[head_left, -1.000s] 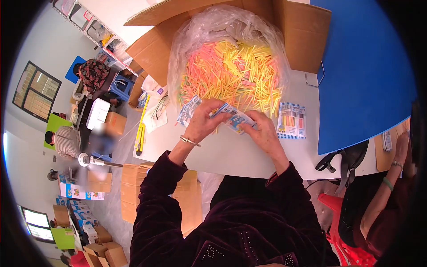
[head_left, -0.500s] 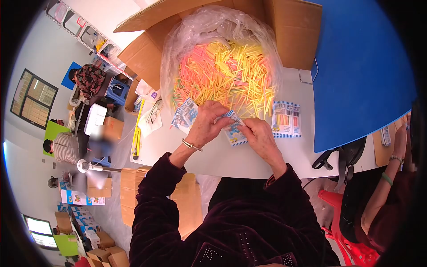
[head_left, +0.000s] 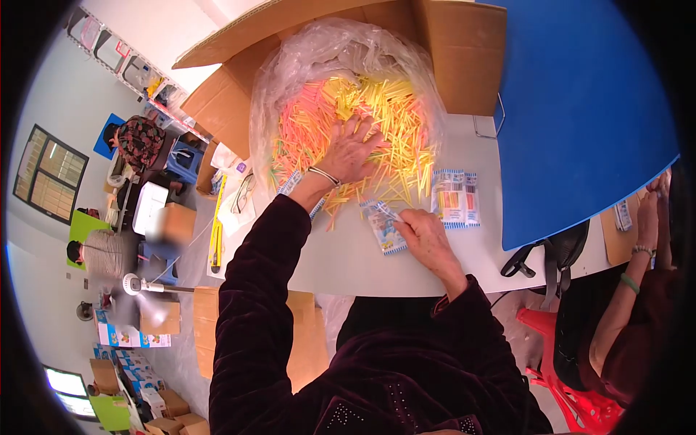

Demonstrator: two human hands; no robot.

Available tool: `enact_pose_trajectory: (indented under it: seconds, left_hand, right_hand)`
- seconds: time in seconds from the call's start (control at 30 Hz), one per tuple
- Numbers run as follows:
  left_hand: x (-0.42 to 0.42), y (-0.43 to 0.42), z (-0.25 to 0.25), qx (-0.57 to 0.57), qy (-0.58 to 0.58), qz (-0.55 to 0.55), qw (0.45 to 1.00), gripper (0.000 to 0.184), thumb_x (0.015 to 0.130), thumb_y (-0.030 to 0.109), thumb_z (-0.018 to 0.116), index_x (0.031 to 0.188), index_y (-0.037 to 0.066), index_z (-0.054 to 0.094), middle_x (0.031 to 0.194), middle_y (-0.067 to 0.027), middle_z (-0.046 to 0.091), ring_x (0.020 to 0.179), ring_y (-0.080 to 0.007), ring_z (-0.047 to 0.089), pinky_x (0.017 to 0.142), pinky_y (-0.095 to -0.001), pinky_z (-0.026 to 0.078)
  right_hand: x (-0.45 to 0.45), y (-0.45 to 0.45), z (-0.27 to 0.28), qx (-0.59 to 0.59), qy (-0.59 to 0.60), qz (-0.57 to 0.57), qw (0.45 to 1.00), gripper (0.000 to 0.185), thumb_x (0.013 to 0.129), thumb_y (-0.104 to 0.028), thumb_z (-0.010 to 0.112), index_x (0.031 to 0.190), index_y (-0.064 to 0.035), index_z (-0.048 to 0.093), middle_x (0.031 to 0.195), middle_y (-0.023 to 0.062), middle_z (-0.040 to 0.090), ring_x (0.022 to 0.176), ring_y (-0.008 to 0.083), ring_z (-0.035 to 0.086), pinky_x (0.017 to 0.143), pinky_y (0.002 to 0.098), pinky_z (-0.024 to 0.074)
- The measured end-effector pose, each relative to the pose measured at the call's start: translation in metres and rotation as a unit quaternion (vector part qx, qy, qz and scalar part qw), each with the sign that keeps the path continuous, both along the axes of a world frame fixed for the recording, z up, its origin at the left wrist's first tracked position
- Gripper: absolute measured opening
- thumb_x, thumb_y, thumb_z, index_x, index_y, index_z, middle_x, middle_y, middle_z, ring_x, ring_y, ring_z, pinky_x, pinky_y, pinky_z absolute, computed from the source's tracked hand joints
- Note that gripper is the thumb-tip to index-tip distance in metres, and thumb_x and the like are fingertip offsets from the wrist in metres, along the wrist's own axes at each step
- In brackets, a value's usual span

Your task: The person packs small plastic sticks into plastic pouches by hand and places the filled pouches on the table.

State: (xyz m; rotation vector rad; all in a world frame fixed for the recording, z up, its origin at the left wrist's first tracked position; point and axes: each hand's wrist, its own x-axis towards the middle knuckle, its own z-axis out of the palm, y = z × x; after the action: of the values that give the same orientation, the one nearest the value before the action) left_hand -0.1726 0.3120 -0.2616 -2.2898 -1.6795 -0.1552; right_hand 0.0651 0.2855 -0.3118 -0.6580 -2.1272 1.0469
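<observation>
My left hand (head_left: 349, 151) lies on a heap of thin pink and yellow straw-like sticks (head_left: 399, 119), its fingers spread. The sticks fill a clear plastic bag (head_left: 348, 47) set in a cardboard carton. Pinched by its edge between thumb and fingers of my right hand (head_left: 429, 238) is a small blue-and-white printed packet (head_left: 384, 228), just in front of the heap. Two similar packets (head_left: 455, 199) lie side by side to the right, sticks showing through them. Partly hidden behind my left wrist are more packets (head_left: 291, 183).
Open carton flaps (head_left: 464, 58) rise around the bag. A blue panel (head_left: 587, 123) stands at right, with a black strap (head_left: 562, 257) below it. Glasses (head_left: 243, 194) and a yellow cutter (head_left: 217, 243) lie at left. A co-worker's arm (head_left: 616, 312) is at far right.
My left hand has left the packet and reached forward onto the sticks, its fingers spreading. My right hand still holds the packet, now slightly lower in view. The whole view has shifted slightly.
</observation>
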Motion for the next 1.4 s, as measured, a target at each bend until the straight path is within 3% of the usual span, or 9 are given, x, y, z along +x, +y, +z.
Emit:
enact_pose_trajectory:
  seconds: [0.07,0.17,0.37,0.7,1.2,1.4]
  left_hand:
    - [0.001,0.008,0.001,-0.029,0.071,0.044,0.996,0.067,0.065,0.029,0.069,0.125,0.009,0.047,0.138,-0.0170,0.034,0.124,-0.0369,0.030,0.099,-0.0526,0.024]
    - [0.000,0.015,0.002,-0.045,0.080,0.032,0.995,0.069,0.063,0.027,0.068,0.124,0.005,0.046,0.138,-0.0181,0.033,0.127,-0.0359,0.029,0.100,-0.0534,0.023]
    - [-0.004,0.032,-0.002,0.020,0.118,-0.038,0.992,0.066,0.064,0.023,0.065,0.124,0.004,0.046,0.138,-0.0178,0.034,0.128,-0.0341,0.029,0.101,-0.0520,0.023]
    - [-0.016,0.049,0.003,-0.035,0.094,-0.045,0.994,0.062,0.067,0.025,0.062,0.125,0.006,0.047,0.139,-0.0159,0.034,0.130,-0.0335,0.027,0.102,-0.0518,0.021]
    - [-0.023,0.042,-0.012,0.029,0.064,-0.099,0.993,0.045,0.073,0.022,0.059,0.114,0.006,0.051,0.132,-0.0134,0.040,0.124,-0.0322,0.033,0.099,-0.0494,0.026]
    - [-0.012,0.048,-0.019,0.016,0.127,-0.098,0.987,0.033,0.078,0.018,0.055,0.106,0.002,0.054,0.126,-0.0134,0.043,0.124,-0.0295,0.033,0.098,-0.0491,0.025]
  right_hand:
    - [0.000,-0.002,0.002,0.001,0.009,-0.007,1.000,0.018,0.081,-0.011,0.060,0.074,0.0016,0.049,0.069,0.0171,0.053,0.068,0.0360,0.051,0.062,0.0419,0.0380]
    - [0.001,-0.002,0.004,-0.003,0.012,-0.007,1.000,0.017,0.081,-0.011,0.060,0.075,0.0013,0.050,0.070,0.0170,0.053,0.070,0.0360,0.051,0.064,0.0423,0.0378]
    - [0.002,-0.004,0.003,0.011,0.006,-0.011,1.000,0.013,0.080,-0.010,0.060,0.079,0.0004,0.054,0.073,0.0161,0.055,0.072,0.0348,0.053,0.066,0.0416,0.0386]
    - [0.002,-0.005,0.006,0.006,-0.031,-0.003,0.999,0.011,0.081,-0.011,0.059,0.083,-0.0007,0.056,0.075,0.0138,0.057,0.077,0.0323,0.054,0.070,0.0407,0.0394]
    - [-0.004,-0.005,-0.001,0.016,-0.020,0.019,0.999,0.009,0.082,-0.012,0.056,0.081,-0.0028,0.054,0.076,0.0122,0.056,0.079,0.0306,0.053,0.069,0.0409,0.0370]
    - [-0.006,-0.005,0.001,0.017,0.009,0.013,1.000,0.009,0.082,-0.011,0.055,0.079,-0.0026,0.053,0.075,0.0126,0.056,0.078,0.0309,0.053,0.068,0.0410,0.0365]
